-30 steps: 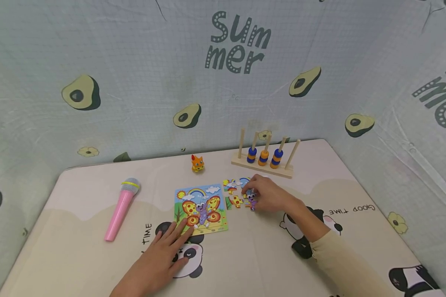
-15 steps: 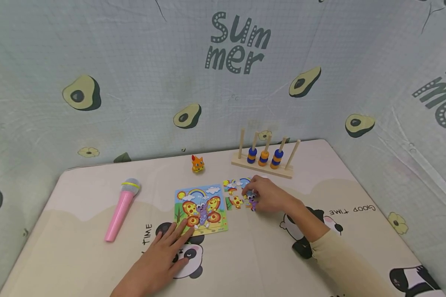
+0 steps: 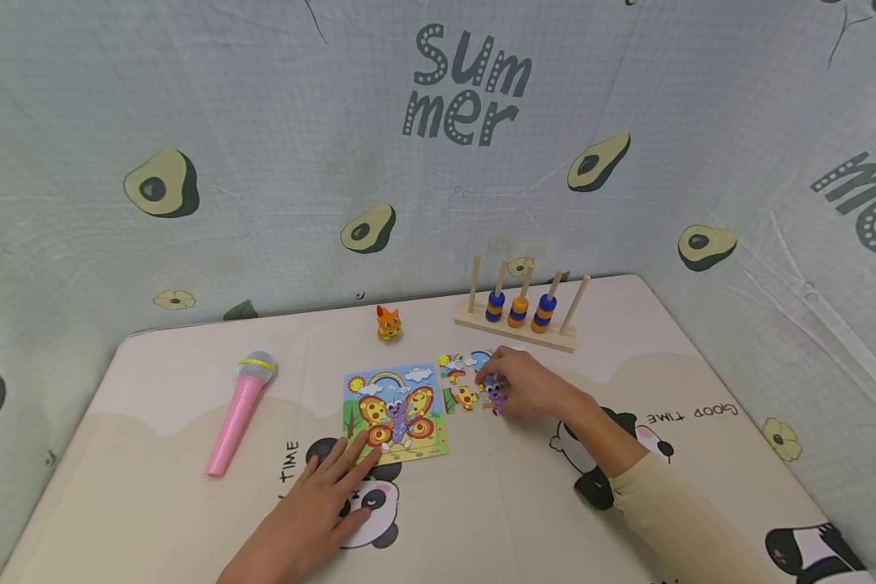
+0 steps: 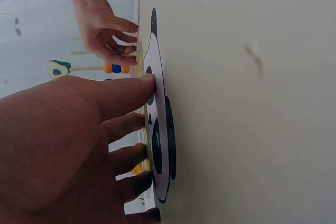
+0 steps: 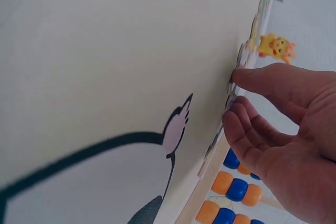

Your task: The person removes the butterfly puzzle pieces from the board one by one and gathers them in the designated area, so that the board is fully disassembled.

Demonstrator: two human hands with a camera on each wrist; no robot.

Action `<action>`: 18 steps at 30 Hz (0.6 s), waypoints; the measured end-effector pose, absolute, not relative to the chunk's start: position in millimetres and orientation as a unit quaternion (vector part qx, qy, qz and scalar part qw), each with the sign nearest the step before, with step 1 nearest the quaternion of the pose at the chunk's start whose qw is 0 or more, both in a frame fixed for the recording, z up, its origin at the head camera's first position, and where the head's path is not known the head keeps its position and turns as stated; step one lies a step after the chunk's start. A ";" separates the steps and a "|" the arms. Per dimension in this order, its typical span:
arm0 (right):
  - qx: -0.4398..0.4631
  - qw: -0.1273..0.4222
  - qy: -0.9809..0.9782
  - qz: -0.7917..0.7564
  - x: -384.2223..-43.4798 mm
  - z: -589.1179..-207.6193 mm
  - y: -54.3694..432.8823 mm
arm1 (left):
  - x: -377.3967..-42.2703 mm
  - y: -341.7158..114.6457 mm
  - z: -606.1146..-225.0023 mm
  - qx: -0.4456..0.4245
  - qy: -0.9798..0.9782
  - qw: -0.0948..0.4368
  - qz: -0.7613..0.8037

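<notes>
My left hand [image 3: 319, 501] lies flat with fingers spread, its fingertips on the lower left corner of a square butterfly picture card [image 3: 418, 434]. Right beside the card lie several jigsaw puzzle pieces, among them one with a yellow wing [image 3: 464, 397] and one with a rainbow [image 3: 480, 356]. My right hand [image 3: 531, 384] reaches over this group, thumb and fingers curled at the edges of a puzzle piece with a purple figure [image 3: 494, 399]. The hand covers part of that piece. In the right wrist view, the thumb [image 5: 257, 78] and bent fingers sit low at the tabletop, over the pieces' edges.
A wooden bead rack [image 3: 514, 324] with blue and orange rings stands at the back right. Near the back middle is a small orange toy animal [image 3: 389, 324]. A pink toy microphone [image 3: 235, 418] lies to the left. Printed cloth covers table and walls.
</notes>
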State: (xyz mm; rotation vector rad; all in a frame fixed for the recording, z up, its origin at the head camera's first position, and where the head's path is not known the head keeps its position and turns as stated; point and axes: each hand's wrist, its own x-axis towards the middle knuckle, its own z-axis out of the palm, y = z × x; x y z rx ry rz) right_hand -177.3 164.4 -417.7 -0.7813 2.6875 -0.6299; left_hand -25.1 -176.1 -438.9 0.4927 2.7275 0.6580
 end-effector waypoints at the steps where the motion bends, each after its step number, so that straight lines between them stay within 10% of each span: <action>1: -0.271 0.135 0.928 -0.216 -177.2 -416.8 164.3 | -25.1 -176.1 -438.9 0.172 0.947 0.146 0.228; 18: -0.305 0.114 0.916 -0.234 -170.9 -405.7 151.7 | -25.7 -176.5 -438.4 0.171 0.947 0.151 0.227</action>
